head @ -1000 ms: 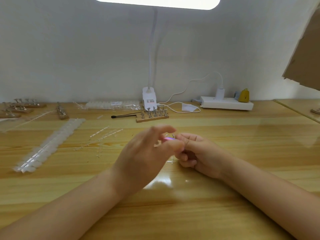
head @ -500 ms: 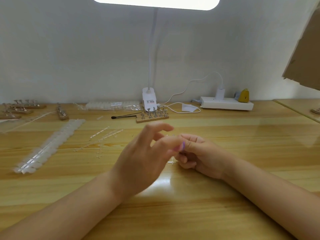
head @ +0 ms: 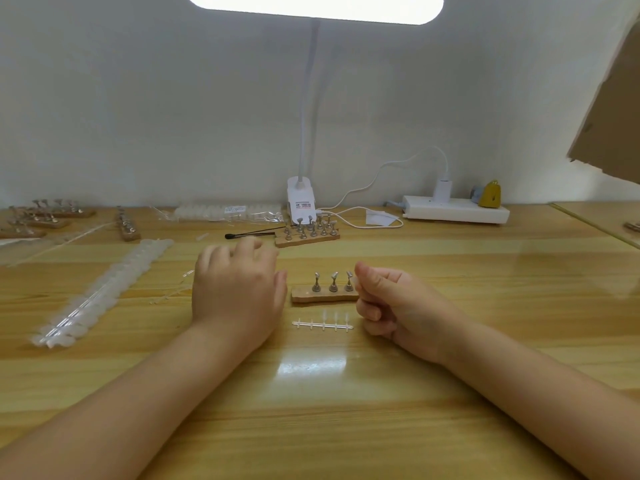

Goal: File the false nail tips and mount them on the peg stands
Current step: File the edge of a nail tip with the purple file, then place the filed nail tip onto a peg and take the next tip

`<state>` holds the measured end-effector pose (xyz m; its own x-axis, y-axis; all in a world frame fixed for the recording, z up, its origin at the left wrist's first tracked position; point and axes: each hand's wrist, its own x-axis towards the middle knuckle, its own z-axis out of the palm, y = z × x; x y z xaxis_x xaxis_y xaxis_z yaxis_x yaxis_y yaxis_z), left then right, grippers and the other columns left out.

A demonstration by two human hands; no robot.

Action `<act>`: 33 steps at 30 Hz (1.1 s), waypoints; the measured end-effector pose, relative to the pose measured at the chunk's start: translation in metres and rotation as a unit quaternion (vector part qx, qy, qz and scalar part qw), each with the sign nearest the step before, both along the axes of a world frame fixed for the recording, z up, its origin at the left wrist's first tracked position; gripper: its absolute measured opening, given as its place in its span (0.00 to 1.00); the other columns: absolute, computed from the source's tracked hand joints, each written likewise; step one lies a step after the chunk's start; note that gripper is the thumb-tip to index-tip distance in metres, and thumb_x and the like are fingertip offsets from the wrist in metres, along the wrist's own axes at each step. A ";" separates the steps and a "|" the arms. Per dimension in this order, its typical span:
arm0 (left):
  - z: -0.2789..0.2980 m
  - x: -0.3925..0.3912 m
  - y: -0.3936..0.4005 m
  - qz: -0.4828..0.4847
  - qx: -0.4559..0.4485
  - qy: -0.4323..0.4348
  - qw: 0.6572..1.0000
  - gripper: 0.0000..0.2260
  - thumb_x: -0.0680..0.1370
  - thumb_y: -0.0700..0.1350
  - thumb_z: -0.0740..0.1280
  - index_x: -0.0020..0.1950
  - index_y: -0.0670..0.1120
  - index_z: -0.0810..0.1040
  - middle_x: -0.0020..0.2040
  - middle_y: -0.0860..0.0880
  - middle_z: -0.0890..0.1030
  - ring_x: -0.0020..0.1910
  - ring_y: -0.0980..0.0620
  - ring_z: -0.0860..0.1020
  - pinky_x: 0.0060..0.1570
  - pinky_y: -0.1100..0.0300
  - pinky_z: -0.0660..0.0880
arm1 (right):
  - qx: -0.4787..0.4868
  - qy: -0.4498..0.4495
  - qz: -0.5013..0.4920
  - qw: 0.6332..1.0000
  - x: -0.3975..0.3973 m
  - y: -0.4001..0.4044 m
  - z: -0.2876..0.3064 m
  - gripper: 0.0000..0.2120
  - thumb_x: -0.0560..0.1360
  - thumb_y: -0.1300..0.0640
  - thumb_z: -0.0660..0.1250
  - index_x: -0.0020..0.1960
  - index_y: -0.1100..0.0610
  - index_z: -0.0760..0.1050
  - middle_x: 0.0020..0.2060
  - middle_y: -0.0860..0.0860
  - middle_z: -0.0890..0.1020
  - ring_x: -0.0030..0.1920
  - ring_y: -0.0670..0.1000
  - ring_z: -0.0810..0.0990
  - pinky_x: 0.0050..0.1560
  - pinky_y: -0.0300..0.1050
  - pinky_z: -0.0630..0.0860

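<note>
Head view puts your two hands on the worktop (head: 346, 393) with a small wooden peg stand (head: 323, 295) between them. Your left hand (head: 239, 292) lies palm down just left of the stand, fingers loosely bent and blurred at the tips; whether anything sits under them you cannot tell from here, though nothing shows in its grip. Your right hand (head: 391, 303) is curled into a loose fist at the stand's right end, thumb up beside the rightmost peg; it may be pinching a nail tip or file there, but that spot is too small and hidden to read.

Three metal pegs stand on that base, and their tops look bare or carry only something clear, so count mounting on this stand as barely begun at best. Just in front of it lies a clear sprue strip (head: 322, 324) with a few nail tips attached, waiting to be broken off and filed. A long row of loose false nail tips (head: 104, 289) runs along the left, so plenty of stock remains. Further back, another peg stand (head: 308, 233) sits by the lamp base (head: 300, 204), and more stands (head: 45, 216) at the far left; whether those are filled is unclear.
</note>
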<state>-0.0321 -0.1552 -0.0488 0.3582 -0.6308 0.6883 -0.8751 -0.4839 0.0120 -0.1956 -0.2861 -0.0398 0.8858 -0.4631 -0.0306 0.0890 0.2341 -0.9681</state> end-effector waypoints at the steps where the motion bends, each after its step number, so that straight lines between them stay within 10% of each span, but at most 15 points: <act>1: 0.002 -0.004 0.000 -0.043 -0.027 -0.006 0.999 0.12 0.76 0.48 0.65 0.54 0.44 0.82 0.52 0.44 0.81 0.47 0.40 0.79 0.54 0.46 0.71 | -0.001 0.000 -0.004 1.000 0.000 0.000 -0.001 0.13 0.68 0.49 0.68 0.28 0.53 0.76 0.27 0.49 0.63 0.26 0.45 0.64 0.21 0.34 0.58; 7: 0.001 -0.037 -0.001 -0.312 -0.093 0.104 0.940 0.13 0.77 0.51 0.64 0.53 0.47 0.84 0.49 0.53 0.82 0.49 0.51 0.79 0.52 0.51 0.71 | -0.032 -0.003 0.007 0.999 0.000 0.002 -0.001 0.12 0.68 0.48 0.68 0.29 0.52 0.76 0.25 0.46 0.66 0.25 0.44 0.64 0.21 0.33 0.59; 33: 0.000 -0.035 -0.002 -0.277 -0.141 0.308 0.899 0.14 0.66 0.63 0.70 0.41 0.55 0.80 0.41 0.61 0.80 0.44 0.57 0.78 0.48 0.51 0.76 | -0.078 0.046 -0.050 0.995 0.003 0.013 -0.001 0.19 0.65 0.38 0.68 0.33 0.55 0.79 0.23 0.48 0.65 0.23 0.45 0.63 0.20 0.34 0.59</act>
<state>-0.0668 -0.1572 -0.0485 0.4110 -0.6615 0.6273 -0.7663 0.1221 0.6308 -0.1928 -0.2733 -0.0413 0.8316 -0.5546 -0.0303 0.0139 0.0753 -0.9971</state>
